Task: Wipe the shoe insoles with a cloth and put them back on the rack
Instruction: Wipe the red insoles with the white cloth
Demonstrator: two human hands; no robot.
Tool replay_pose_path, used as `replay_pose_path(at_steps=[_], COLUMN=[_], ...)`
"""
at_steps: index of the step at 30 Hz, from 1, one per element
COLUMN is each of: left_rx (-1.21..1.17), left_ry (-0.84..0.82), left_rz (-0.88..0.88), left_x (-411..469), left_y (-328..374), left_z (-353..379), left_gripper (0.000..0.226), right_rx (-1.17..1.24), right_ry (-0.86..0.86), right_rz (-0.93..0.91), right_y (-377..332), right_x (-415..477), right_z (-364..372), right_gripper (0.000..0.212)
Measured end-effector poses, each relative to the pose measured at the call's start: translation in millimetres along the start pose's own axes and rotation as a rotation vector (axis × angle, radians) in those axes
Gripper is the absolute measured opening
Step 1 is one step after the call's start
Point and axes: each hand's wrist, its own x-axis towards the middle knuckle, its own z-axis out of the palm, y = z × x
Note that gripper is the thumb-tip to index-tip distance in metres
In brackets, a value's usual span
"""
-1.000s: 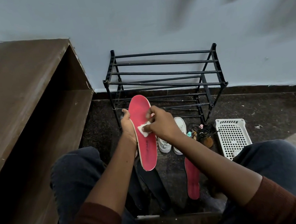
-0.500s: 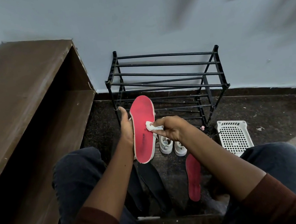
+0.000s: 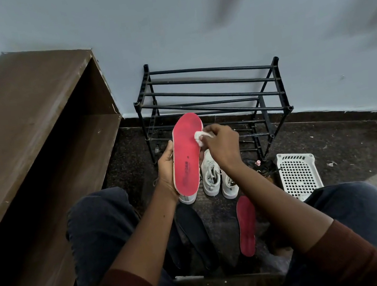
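Observation:
A red insole [image 3: 187, 152] stands upright in front of me, gripped from the left side and below by my left hand [image 3: 167, 170]. My right hand [image 3: 219, 145] pinches a small white cloth [image 3: 200, 136] and presses it on the insole's upper right part. Behind them an empty black metal rack [image 3: 213, 100] stands against the wall. A second red insole [image 3: 246, 226] lies on the dark floor between my knees, with two black insoles [image 3: 196, 234] to its left.
A pair of white shoes [image 3: 217, 177] sits on the floor in front of the rack. A white perforated basket [image 3: 297, 175] lies at the right. A brown wooden shelf unit [image 3: 23, 143] runs along the left. Small clutter lies by the rack's right leg.
My right hand has moved the cloth up the insole from its middle toward the toe end. My left hand still holds the insole upright.

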Motion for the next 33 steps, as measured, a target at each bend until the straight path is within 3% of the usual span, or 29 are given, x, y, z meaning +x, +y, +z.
replay_pose_path(at_steps=[2,7,12,15,17,19,21,24,28,33], left_rx=[0.006,0.071,0.092,0.078,0.088,0.112,0.111,0.127,0.126,0.116], left_ry=[-0.027,-0.014,0.091,0.086,0.089,0.105,0.076,0.083,0.104,0.151], left_rz=[0.017,0.067,0.061,0.053,0.036,0.02,0.018,0.035,0.061,0.067], left_x=[0,6,10,13,10,8,7,5,7,9], left_y=[0,-3,-3,-3,-1,3,5,4,3,6], left_z=[4,4,-5,-12,-10,-8,-7,-3,-1,-8], left_gripper=[0.061,0.048,0.051,0.072,0.071,0.059,0.055,0.056,0.054,0.064], right_rx=[-0.105,-0.27,-0.269,-0.301,-0.293,-0.153,-0.04,-0.11,-0.276,-0.224], right_ry=[-0.03,-0.319,-0.608,-0.821,-0.905,-0.84,-0.598,-0.345,-0.439,-0.551], right_rz=[-0.154,-0.368,-0.346,-0.336,-0.306,-0.206,-0.155,-0.171,-0.309,-0.288], right_y=[0,1,-8,-12,-13,-15,-15,-14,-10,0], right_x=[6,2,-12,-19,-18,-8,4,13,1,-20], right_z=[3,13,5,4,0,-3,-1,12,33,34], right_gripper=[0.026,0.028,0.031,0.026,0.024,0.024,0.023,0.023,0.028,0.028])
